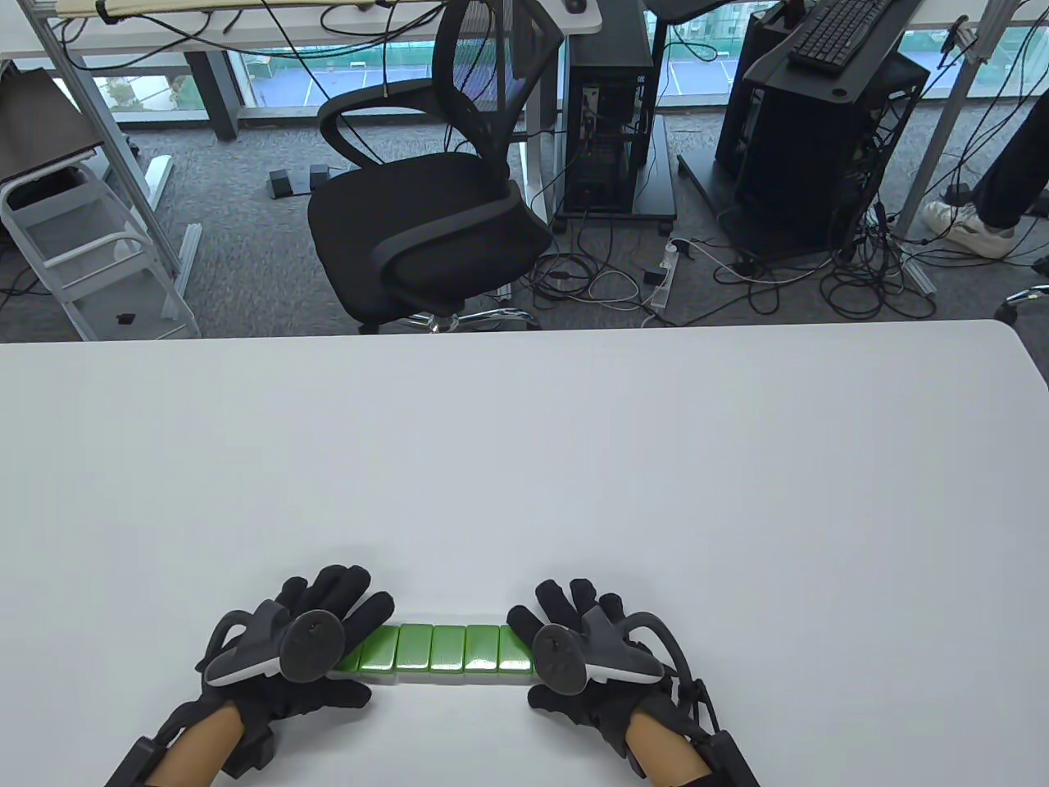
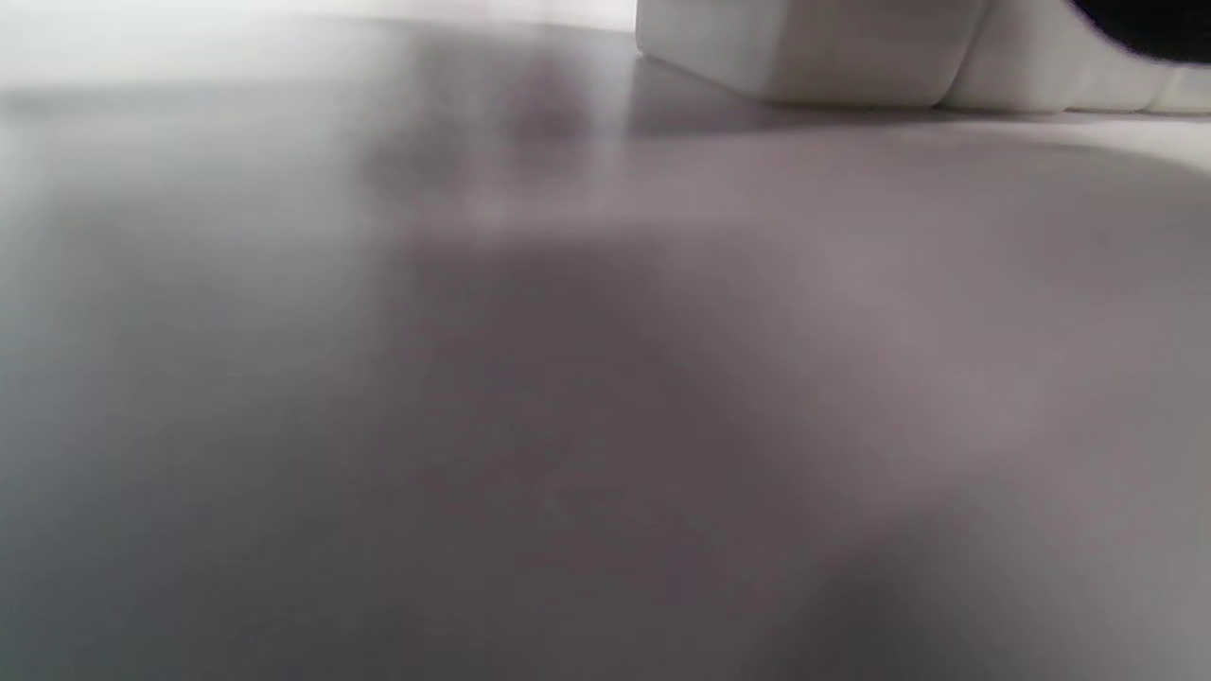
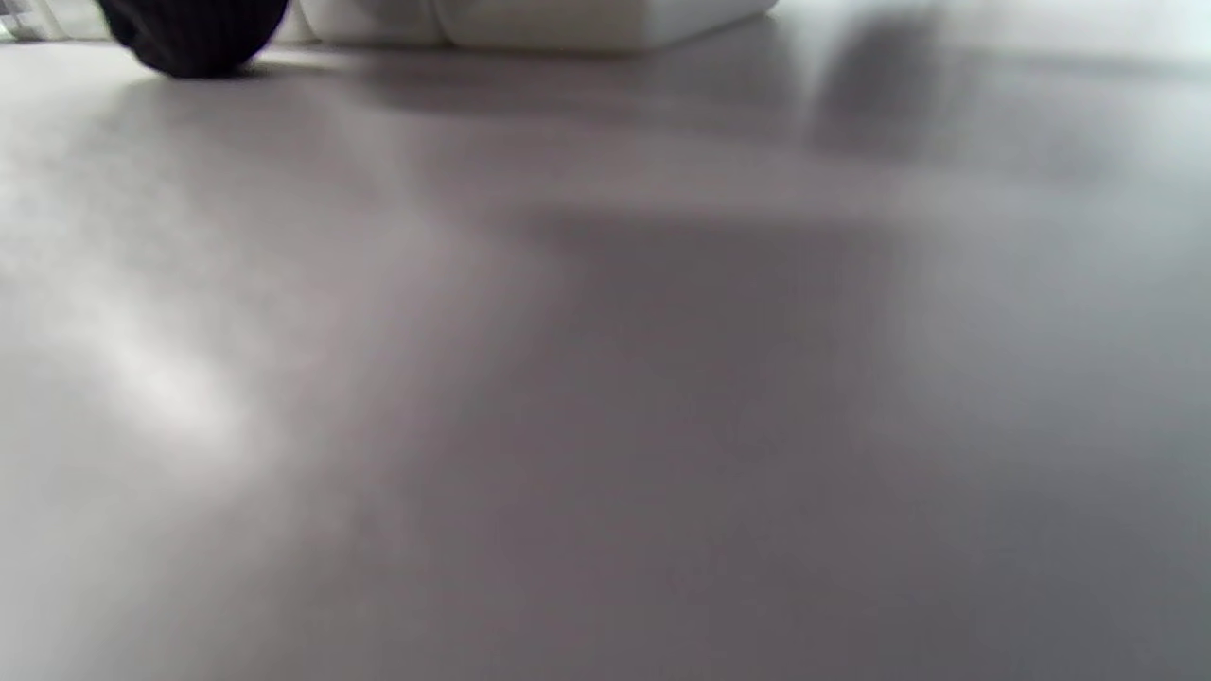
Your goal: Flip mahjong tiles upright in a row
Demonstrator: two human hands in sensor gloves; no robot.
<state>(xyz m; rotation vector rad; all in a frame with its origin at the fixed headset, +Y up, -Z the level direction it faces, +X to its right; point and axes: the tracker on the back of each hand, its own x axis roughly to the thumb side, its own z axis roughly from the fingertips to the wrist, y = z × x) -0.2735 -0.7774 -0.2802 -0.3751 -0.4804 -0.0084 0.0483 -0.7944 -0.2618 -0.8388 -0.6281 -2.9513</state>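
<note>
Row of tiles — green backs facing up, white undersides, set edge to edge in one straight line near the front edge of the white worktop. Your left hand rests on the row's left end and your right hand on its right end, fingers spread over the end tiles. Beyond the worktop — a black office chair, grey carpet and computer towers.
</note>
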